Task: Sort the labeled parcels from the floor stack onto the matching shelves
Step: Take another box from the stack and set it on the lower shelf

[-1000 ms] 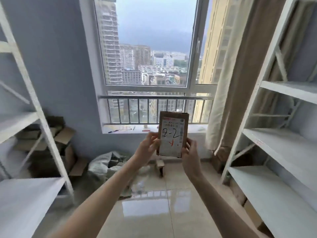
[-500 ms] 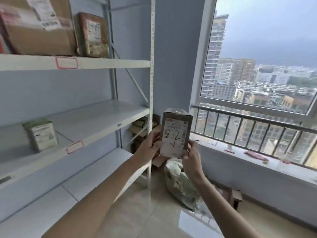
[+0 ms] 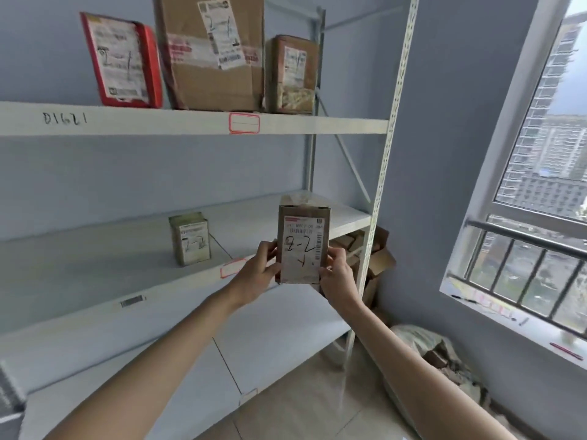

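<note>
A small brown parcel (image 3: 302,246) with a white label marked "2-2" stands upright in the air in front of the middle shelf (image 3: 95,281). My left hand (image 3: 258,270) grips its left edge and my right hand (image 3: 338,276) grips its lower right edge. On the middle shelf stands another small parcel (image 3: 190,239), also marked "2-2", to the left of the held one. The top shelf (image 3: 158,122) carries a red parcel (image 3: 122,60), a large brown box (image 3: 211,52) and a smaller brown parcel (image 3: 292,74).
A white shelf upright (image 3: 386,173) stands just right of the held parcel. Flattened cardboard (image 3: 371,258) lies behind it in the corner. A grey sack (image 3: 428,347) sits on the tiled floor under the window sill (image 3: 508,315). The bottom shelf (image 3: 158,369) lies below my arms.
The view has swung left from the window to the left shelf unit. Both hands have kept hold of the "2-2" parcel, which is now closer to the middle shelf.
</note>
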